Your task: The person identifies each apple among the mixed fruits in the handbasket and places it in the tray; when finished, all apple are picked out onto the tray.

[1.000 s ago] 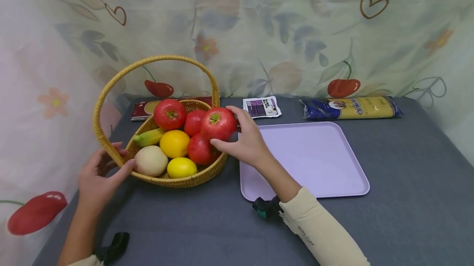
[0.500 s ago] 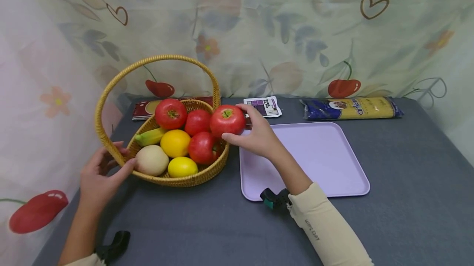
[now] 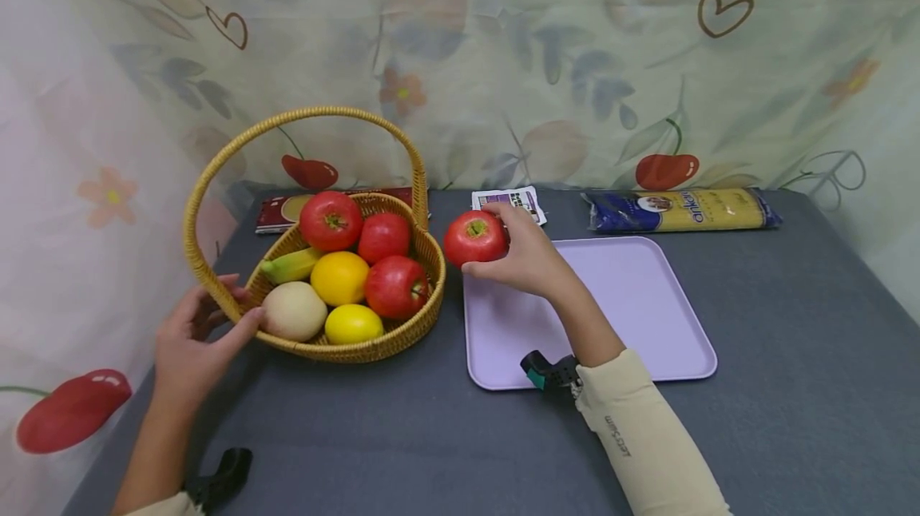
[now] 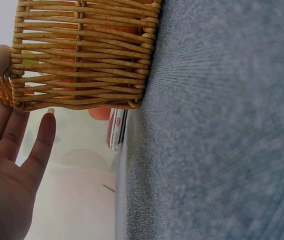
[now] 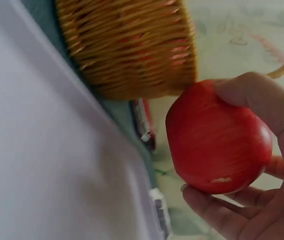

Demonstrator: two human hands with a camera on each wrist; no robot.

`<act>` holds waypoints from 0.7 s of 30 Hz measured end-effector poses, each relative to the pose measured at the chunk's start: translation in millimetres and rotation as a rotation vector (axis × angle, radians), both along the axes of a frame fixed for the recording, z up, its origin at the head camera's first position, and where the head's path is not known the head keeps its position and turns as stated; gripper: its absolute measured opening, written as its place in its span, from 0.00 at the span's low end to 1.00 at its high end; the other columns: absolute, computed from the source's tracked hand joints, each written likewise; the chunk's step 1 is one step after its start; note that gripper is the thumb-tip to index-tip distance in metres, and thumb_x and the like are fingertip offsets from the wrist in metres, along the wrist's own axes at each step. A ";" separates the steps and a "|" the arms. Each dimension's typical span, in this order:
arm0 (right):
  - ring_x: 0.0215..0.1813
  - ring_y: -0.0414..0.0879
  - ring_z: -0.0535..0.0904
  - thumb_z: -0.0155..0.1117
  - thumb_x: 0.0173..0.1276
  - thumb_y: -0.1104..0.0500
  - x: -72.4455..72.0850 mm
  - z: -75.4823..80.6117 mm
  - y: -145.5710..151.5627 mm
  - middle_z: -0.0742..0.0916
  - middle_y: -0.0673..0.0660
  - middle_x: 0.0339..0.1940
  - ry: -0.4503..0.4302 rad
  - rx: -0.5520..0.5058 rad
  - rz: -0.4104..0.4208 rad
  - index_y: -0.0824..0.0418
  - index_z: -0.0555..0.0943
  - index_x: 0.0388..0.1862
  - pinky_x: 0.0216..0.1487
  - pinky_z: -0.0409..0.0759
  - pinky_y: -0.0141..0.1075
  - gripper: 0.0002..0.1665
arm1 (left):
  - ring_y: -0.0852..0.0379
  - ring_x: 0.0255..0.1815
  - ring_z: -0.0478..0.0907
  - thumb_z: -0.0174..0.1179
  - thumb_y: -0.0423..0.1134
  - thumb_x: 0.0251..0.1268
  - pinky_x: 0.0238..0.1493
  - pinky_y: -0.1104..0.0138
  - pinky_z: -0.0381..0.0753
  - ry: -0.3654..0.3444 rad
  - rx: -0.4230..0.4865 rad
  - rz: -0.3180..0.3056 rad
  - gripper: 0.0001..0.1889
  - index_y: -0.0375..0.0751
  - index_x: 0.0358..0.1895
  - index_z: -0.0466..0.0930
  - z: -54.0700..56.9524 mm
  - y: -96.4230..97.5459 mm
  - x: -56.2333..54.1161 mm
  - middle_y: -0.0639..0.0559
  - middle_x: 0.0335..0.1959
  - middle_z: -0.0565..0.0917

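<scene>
My right hand (image 3: 528,252) holds a red apple (image 3: 474,238) between thumb and fingers, just right of the basket and over the tray's back left corner. In the right wrist view, the apple (image 5: 217,140) hangs above the tray surface. My left hand (image 3: 197,344) grips the left rim of the wicker basket (image 3: 374,350) near the foot of its handle, thumb on the near side. Inside the basket lie several fruits: red apples (image 3: 395,287), an orange (image 3: 340,279), a lemon (image 3: 354,325), a green-yellow banana (image 3: 290,267) and a round beige fruit (image 3: 293,311).
A lilac tray (image 3: 632,316) lies right of the basket. Behind it are a small purple-white packet (image 3: 530,200) and a long blue-and-yellow pasta bag (image 3: 683,210). A dark red package (image 3: 273,216) sits behind the basket, near the printed curtain (image 3: 503,61).
My right hand has carried the apple rightward, from above the basket's right side to the tray's back left corner. The left hand keeps its grip on the basket.
</scene>
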State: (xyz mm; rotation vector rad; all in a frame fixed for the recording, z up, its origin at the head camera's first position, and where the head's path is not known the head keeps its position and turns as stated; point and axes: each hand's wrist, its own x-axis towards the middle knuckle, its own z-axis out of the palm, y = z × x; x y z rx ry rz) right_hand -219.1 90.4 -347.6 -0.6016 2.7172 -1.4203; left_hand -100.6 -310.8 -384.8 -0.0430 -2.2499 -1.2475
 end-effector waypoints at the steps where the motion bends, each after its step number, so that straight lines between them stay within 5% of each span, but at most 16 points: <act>1: 0.61 0.55 0.72 0.81 0.51 0.53 -1.3 -2.4 0.5 0.76 0.62 0.62 -0.015 0.012 -0.009 0.61 0.69 0.69 0.56 0.81 0.51 0.48 | 0.62 0.46 0.81 0.73 0.23 0.53 0.49 0.80 0.77 0.004 0.000 -0.005 0.27 0.33 0.59 0.79 -0.1 -0.1 0.2 0.52 0.45 0.84; 21: 0.56 0.56 0.77 0.83 0.49 0.48 -16.7 -29.4 8.2 0.81 0.61 0.57 -0.119 0.074 -0.119 0.59 0.73 0.66 0.57 0.79 0.52 0.47 | 0.62 0.46 0.81 0.73 0.23 0.52 0.48 0.80 0.77 -0.001 -0.004 -0.002 0.27 0.34 0.59 0.79 0.3 -0.3 -0.6 0.52 0.46 0.84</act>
